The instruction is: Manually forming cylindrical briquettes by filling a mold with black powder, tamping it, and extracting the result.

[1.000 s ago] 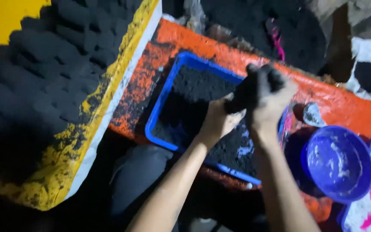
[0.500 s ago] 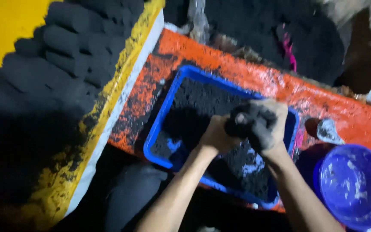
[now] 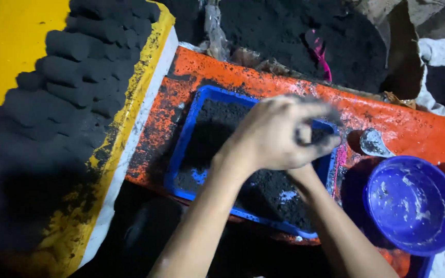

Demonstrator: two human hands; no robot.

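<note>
Since half a second ago, your hands have drawn nearer the camera and now blur over the middle of the blue tray (image 3: 184,149); the dark lump you pressed between them then is mostly hidden. Your left hand (image 3: 276,135) lies on top, fingers curled and closed around something dark at the fingertips. Your right hand (image 3: 305,175) sits beneath it, nearly all covered, so whether it is open or closed cannot be told.

Black powder (image 3: 263,190) fills the tray, which rests on an orange surface (image 3: 403,123) speckled with black. Left of it, rows of black moulded cylinders (image 3: 70,77) stand on a yellow board (image 3: 6,46) with a white edge. A round blue bowl (image 3: 413,203) smeared with white sits just right of the tray. A pink strip (image 3: 320,54) lies in the dark heap behind.

Risks, as a judgement: the lump could crumble if your grip is uneven, and loose powder may spill over the tray rim onto the orange surface. An elbow swing could knock the finished cylinders.

No packages, labels or signs are visible.
</note>
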